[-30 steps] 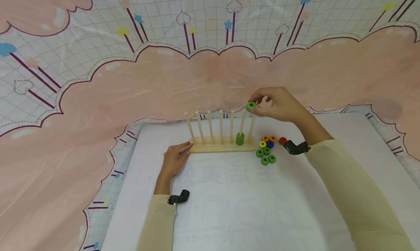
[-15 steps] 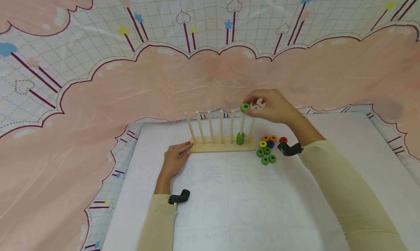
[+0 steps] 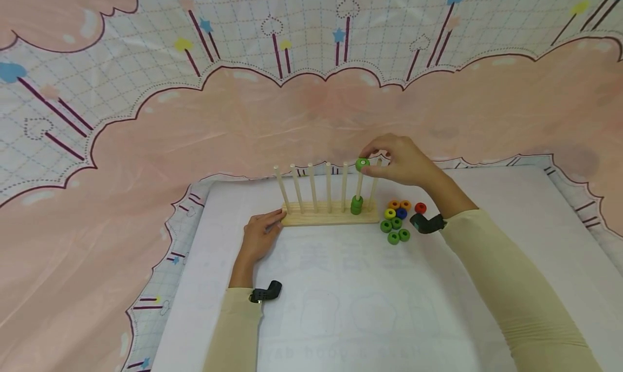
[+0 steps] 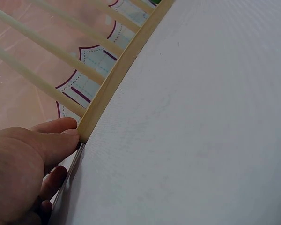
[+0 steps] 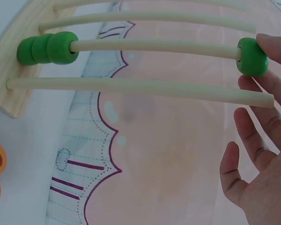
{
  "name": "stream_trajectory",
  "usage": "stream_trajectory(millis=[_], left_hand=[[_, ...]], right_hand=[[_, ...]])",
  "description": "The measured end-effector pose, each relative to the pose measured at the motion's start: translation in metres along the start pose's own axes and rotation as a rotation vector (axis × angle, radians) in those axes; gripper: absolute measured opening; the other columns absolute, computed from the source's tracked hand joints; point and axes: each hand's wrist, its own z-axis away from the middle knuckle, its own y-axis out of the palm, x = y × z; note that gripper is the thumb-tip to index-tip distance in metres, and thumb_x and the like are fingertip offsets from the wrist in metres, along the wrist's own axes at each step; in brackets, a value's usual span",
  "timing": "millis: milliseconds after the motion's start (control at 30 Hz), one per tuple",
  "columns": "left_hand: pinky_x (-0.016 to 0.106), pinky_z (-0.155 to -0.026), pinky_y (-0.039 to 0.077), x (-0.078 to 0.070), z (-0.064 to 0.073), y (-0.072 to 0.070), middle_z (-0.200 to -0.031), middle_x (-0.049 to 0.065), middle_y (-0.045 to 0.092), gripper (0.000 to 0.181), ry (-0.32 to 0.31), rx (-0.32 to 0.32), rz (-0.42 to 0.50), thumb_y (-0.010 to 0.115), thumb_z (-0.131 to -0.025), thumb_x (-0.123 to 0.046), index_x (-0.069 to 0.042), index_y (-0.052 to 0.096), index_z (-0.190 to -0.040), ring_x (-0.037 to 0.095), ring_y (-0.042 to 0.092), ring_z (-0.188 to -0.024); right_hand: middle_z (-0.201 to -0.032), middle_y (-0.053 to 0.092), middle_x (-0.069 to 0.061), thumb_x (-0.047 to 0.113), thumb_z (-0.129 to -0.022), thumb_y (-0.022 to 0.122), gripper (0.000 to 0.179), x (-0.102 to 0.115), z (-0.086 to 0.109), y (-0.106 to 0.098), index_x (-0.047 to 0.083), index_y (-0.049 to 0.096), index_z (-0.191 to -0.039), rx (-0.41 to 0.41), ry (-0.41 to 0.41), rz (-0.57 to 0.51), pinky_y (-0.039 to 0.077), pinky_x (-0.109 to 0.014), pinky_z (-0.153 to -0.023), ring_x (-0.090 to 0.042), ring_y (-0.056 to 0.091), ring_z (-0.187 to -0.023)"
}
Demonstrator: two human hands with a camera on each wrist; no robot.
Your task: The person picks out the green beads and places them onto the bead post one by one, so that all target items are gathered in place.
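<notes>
My right hand [image 3: 401, 158] pinches a green bead [image 3: 362, 164] between thumb and fingertips at the top of the second peg from the right. The peg's pale tip shows in the bead's hole. Three green beads [image 5: 49, 48] are stacked at the foot of that same peg [image 5: 154, 47] in the right wrist view. The wooden peg stand [image 3: 321, 219] has a row of several upright pegs; the others carry no beads. My left hand [image 3: 260, 237] holds the stand's left end, thumb and a finger at its corner [image 4: 84, 133] in the left wrist view.
Right of the stand lie loose beads: several green beads [image 3: 396, 224], a yellow bead [image 3: 390, 213], a blue bead [image 3: 401, 213], two orange beads [image 3: 405, 205] and a red bead [image 3: 421, 208]. The white tabletop [image 3: 350, 296] stretches toward me; a patterned cloth [image 3: 292, 112] hangs behind.
My right hand has moved left and slightly down, bringing the green bead from beside the peg onto its tip. The left hand and the stand have stayed put.
</notes>
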Motion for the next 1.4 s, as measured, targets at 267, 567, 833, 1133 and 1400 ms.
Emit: stream_trajectory(millis=[267, 567, 833, 1133, 1400], left_hand=[[0.061, -0.112, 0.023, 0.002, -0.001, 0.0, -0.148, -0.001, 0.06, 0.034, 0.004, -0.004, -0.001, 0.062, -0.103, -0.021, -0.018, 0.067, -0.136, 0.03, 0.048, -0.132], [0.057, -0.109, 0.024, 0.002, -0.002, 0.0, -0.149, -0.002, 0.059, 0.034, -0.003, 0.002, 0.0, 0.062, -0.102, -0.021, -0.019, 0.067, -0.136, 0.029, 0.048, -0.131], [0.059, -0.111, 0.023, 0.002, -0.004, 0.0, -0.149, -0.002, 0.059, 0.034, -0.006, 0.011, 0.007, 0.062, -0.103, -0.021, -0.019, 0.067, -0.137, 0.029, 0.048, -0.132], [0.06, -0.111, 0.023, 0.0, -0.003, -0.001, -0.149, -0.002, 0.059, 0.034, -0.004, 0.01, 0.004, 0.062, -0.103, -0.021, -0.019, 0.067, -0.137, 0.029, 0.048, -0.133], [0.06, -0.111, 0.024, 0.002, -0.003, -0.001, -0.149, -0.001, 0.059, 0.034, 0.007, 0.002, -0.006, 0.062, -0.103, -0.021, -0.019, 0.067, -0.137, 0.03, 0.049, -0.131]], right_hand=[[-0.116, 0.07, 0.0, 0.03, -0.088, 0.081, 0.029, 0.002, 0.0, 0.0, 0.018, 0.073, -0.113, 0.0, -0.004, 0.017, 0.049, -0.056, -0.101, -0.022, 0.057, -0.114], [-0.117, 0.07, -0.001, 0.03, -0.088, 0.081, 0.029, 0.002, 0.0, 0.0, 0.017, 0.073, -0.113, -0.001, 0.0, 0.019, 0.049, -0.057, -0.101, -0.029, 0.058, -0.117], [-0.118, 0.07, -0.002, 0.03, -0.087, 0.082, 0.032, 0.004, 0.0, 0.0, 0.017, 0.073, -0.115, -0.009, 0.016, 0.024, 0.048, -0.056, -0.103, -0.023, 0.057, -0.116], [-0.118, 0.069, -0.002, 0.031, -0.088, 0.081, 0.033, 0.003, 0.002, -0.004, 0.015, 0.073, -0.115, -0.009, 0.024, 0.023, 0.047, -0.056, -0.104, -0.028, 0.058, -0.118], [-0.116, 0.07, -0.003, 0.032, -0.088, 0.081, 0.034, -0.014, 0.012, -0.006, 0.014, 0.073, -0.116, 0.008, 0.034, 0.036, 0.052, -0.052, -0.096, -0.026, 0.06, -0.111]])
